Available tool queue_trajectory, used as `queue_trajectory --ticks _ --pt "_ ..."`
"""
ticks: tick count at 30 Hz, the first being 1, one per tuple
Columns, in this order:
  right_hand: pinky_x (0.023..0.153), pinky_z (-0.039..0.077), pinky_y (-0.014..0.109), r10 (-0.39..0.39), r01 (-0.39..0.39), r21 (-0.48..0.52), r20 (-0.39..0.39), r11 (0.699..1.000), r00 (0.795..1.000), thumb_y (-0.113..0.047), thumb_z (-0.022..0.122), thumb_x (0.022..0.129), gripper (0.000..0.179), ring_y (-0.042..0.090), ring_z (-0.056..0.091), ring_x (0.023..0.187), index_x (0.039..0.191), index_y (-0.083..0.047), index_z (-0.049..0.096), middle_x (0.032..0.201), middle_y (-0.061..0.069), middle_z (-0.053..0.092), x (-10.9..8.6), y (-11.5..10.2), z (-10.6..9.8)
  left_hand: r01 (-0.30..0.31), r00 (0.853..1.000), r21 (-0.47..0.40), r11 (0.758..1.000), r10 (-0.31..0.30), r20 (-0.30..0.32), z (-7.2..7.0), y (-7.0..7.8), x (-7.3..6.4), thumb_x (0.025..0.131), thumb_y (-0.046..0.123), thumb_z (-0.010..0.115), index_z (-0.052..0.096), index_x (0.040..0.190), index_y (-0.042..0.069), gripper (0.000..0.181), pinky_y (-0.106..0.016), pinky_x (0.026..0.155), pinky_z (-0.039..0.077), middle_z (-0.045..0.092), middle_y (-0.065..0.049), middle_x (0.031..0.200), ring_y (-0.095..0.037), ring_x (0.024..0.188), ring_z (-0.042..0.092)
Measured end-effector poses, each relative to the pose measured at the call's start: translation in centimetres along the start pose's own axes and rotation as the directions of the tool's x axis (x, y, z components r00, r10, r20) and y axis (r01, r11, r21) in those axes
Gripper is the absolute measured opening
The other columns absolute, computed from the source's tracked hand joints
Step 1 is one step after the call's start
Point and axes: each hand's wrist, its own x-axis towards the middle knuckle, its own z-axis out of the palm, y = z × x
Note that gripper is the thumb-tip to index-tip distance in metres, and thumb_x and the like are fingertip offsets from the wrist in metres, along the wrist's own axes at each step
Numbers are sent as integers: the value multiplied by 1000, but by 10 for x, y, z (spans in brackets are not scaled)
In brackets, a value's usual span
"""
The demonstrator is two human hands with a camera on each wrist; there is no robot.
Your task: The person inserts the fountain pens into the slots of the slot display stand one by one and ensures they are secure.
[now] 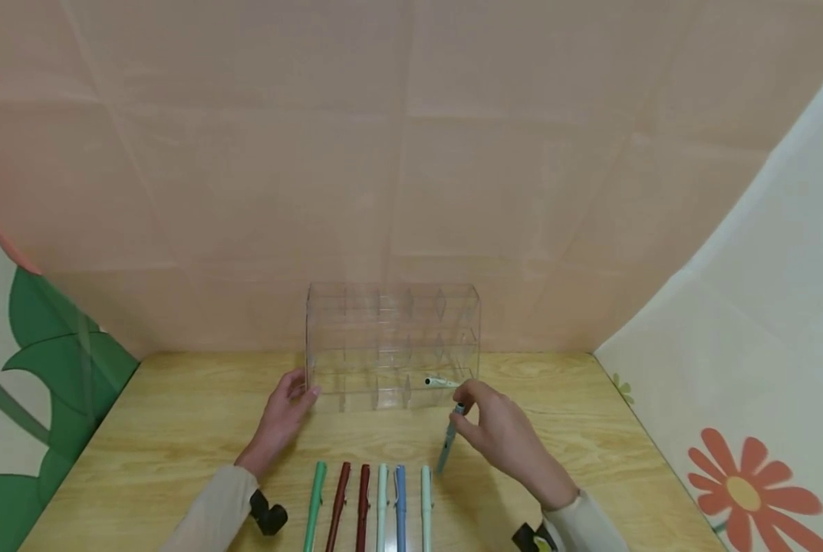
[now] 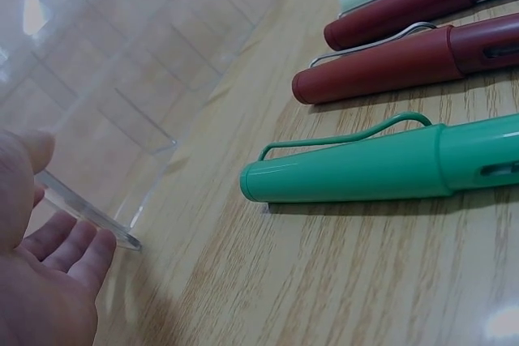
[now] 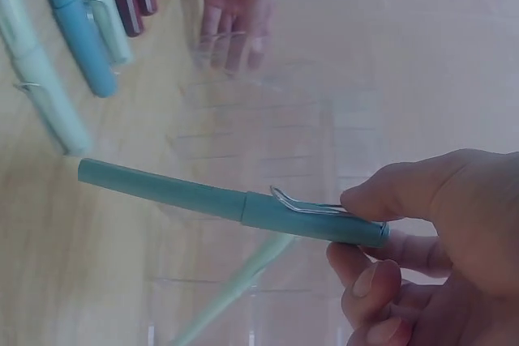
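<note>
A clear compartment organizer (image 1: 393, 349) stands at the back of the table. My left hand (image 1: 287, 414) grips its left side near the bottom, thumb and fingers about the side panel's edge (image 2: 89, 212). My right hand (image 1: 497, 429) pinches a teal fountain pen (image 3: 186, 190) by its capped end, near the metal clip. That pen slants downward in front of the organizer's right part, its other end toward the pen row. In a lower right compartment lies a pale green pen (image 1: 440, 382), partly hidden behind my right fingers in the head view.
Lined up in front are a green pen (image 1: 315, 502), two dark red pens (image 1: 339, 502), a blue pen (image 1: 400, 502) and two pale green pens (image 1: 426, 502). Behind the wooden table (image 1: 197, 414) hangs a pinkish-brown cloth backdrop (image 1: 259, 176). A flowered white sheet (image 1: 763, 345) borders the right side.
</note>
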Motion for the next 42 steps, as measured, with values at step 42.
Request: queue_trajectory --ticks 42 --pt "48 40 22 -140 154 29 -277 988 951 -25 75 102 25 9 47 57 120 -8 74 107 7 74 59 -14 -27 -25 1000 -31 999 26 13 0 1 -2 111 22 60 35 159 -5 60 -61 119 48 44 -32 161 -50 148 47"
